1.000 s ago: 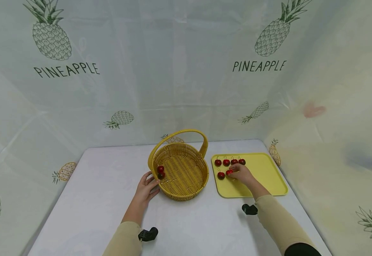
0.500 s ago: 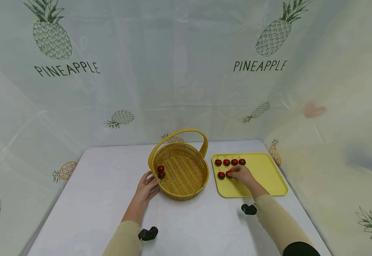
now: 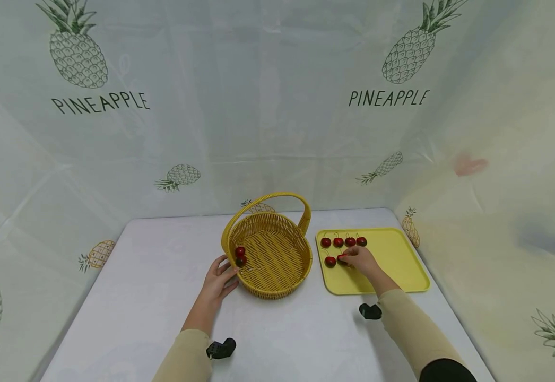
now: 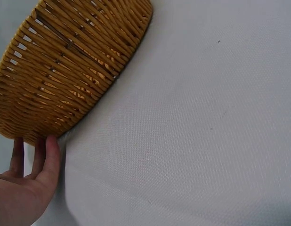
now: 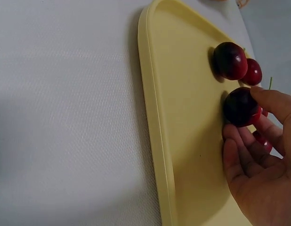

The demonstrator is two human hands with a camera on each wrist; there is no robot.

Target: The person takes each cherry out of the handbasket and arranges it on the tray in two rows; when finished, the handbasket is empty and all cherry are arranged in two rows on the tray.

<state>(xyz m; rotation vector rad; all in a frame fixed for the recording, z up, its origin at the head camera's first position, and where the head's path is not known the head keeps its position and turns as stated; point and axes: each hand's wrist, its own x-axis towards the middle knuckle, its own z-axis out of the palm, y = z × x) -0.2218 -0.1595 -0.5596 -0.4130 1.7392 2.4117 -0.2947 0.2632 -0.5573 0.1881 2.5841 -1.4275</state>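
A round yellow wicker basket with an arched handle stands mid-table. Two dark red cherries lie inside it against the left wall. My left hand touches the basket's lower left outside, and in the left wrist view its fingertips rest straight against the weave. On the yellow tray at the right, my right hand pinches a dark cherry between thumb and fingers, at or just above the surface. Beside it sits another cherry, with several more in a row behind.
Both the basket and the tray stand on a white-covered table, with a narrow gap between them. A pineapple-print curtain hangs behind and at both sides. A black wrist device sticks out from each sleeve.
The cherry in my right hand has turned slightly, from a bright red side to a darker one. My left hand and the basket stay in place.
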